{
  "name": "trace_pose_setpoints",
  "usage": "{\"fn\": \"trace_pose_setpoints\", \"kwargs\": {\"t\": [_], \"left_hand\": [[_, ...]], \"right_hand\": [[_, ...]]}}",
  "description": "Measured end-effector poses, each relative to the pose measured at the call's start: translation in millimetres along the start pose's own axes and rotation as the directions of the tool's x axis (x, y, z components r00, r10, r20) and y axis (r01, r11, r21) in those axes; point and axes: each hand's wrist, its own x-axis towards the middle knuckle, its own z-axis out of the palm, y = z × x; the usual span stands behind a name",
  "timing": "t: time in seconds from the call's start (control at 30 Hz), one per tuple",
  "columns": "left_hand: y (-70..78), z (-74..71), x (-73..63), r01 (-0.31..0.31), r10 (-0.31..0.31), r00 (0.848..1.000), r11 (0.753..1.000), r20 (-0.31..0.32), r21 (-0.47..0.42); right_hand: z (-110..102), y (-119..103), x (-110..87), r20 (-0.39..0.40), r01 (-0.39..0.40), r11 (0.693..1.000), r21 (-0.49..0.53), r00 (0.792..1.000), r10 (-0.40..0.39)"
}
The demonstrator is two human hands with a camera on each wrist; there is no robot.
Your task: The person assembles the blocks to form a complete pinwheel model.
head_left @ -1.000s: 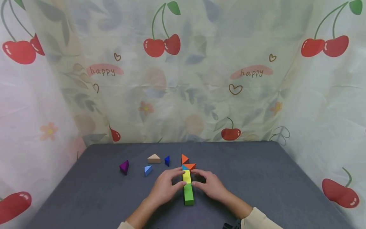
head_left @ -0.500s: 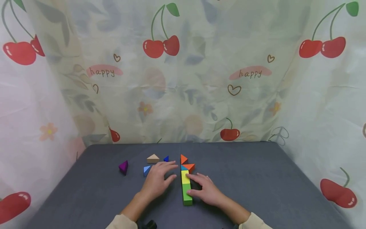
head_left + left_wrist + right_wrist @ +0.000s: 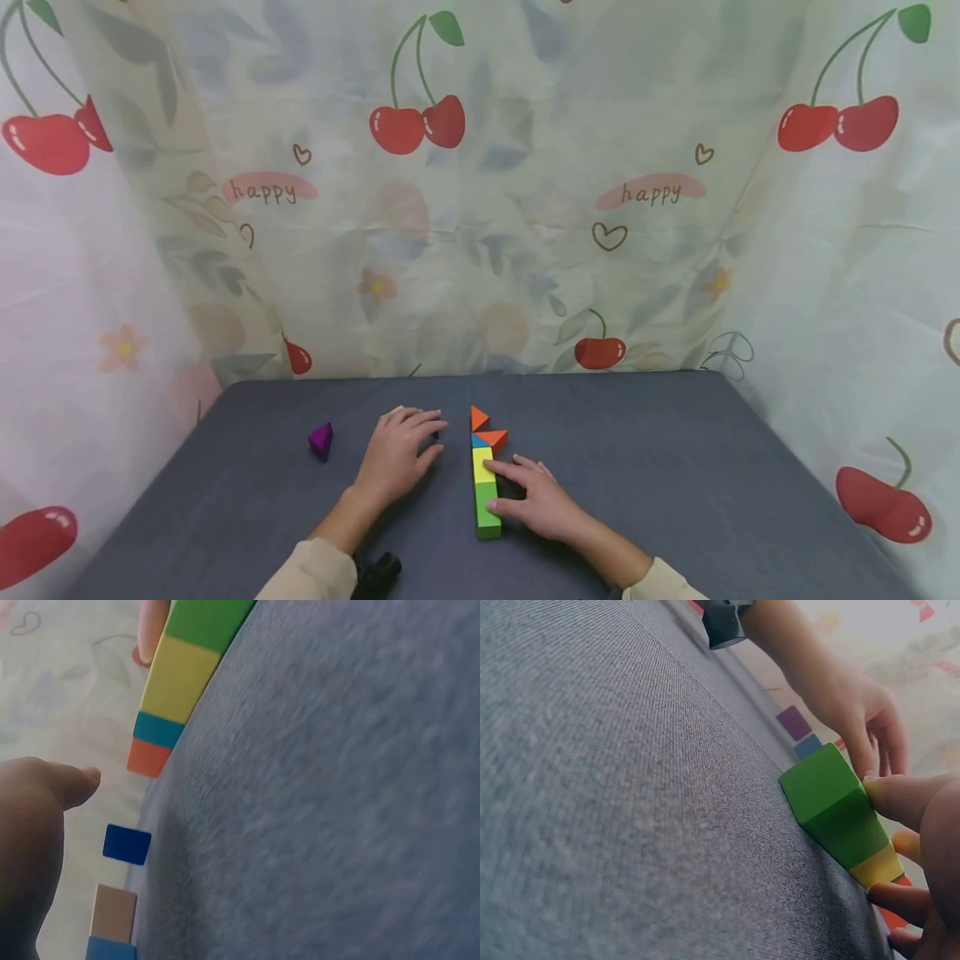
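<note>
A green block [image 3: 488,518] and a yellow block [image 3: 483,467] lie end to end on the table, with a blue triangular block [image 3: 478,440] and two orange triangular blocks [image 3: 493,439] at the far end. My right hand [image 3: 542,497] rests its thumb on the green block and a finger on the yellow one. Left of this row, my left hand [image 3: 395,455] hovers with loosely bent fingers, near a dark blue block [image 3: 127,844]. In the head view that hand mostly hides the dark blue block, a wooden triangular block [image 3: 114,913] and a light blue block [image 3: 110,949].
A purple triangular block [image 3: 320,441] stands farther left on the dark grey table [image 3: 675,483]. A cherry-patterned curtain [image 3: 525,250] rises behind the table and along both sides. A black device [image 3: 377,573] sits at the left wrist.
My left hand has left the row and moved left over the loose blocks. My right hand has shifted slightly toward me, its thumb now on the green block. The row keeps its arrangement.
</note>
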Motion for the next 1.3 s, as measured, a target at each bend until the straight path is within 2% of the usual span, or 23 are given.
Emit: {"fn": "trace_pose_setpoints", "kwargs": {"t": [0.23,0.43,0.53,0.7,0.93,1.13,1.3], "left_hand": [[-7.6,4.2,4.0,0.011,-0.011,1.0,1.0,0.002,0.012],[-11.5,9.0,9.8,0.016,-0.014,0.998,0.999,-0.061,0.032],[-12.3,11.3,13.2,0.049,-0.045,0.997,0.997,-0.068,0.053],[-13.7,16.2,18.3,0.117,-0.114,0.993,0.99,-0.041,0.073],[-13.4,20.9,24.0,0.185,-0.184,0.983,0.979,-0.029,0.085],[-13.6,26.4,26.6,0.2,-0.198,0.98,0.97,-0.026,0.136],[-15.3,31.7,26.6,0.195,-0.19,0.981,0.969,-0.049,0.15]], "right_hand": [[-1,1,-1.9,-0.013,-0.006,1.0,0.014,1.0,0.006],[-2,1,-3.0,-0.012,-0.012,1.0,0.024,1.0,0.012],[-2,0,-3.4,-0.008,-0.018,1.0,0.025,1.0,0.018],[-2,0,-3.5,-0.009,-0.023,0.999,0.027,1.0,0.023],[0,2,-2.5,-0.022,0.017,1.0,0.015,1.0,-0.017],[1,2,-1.1,-0.013,0.001,1.0,0.017,1.0,-0.001],[1,3,0.1,-0.008,-0.012,1.0,0.014,1.0,0.012]]}}
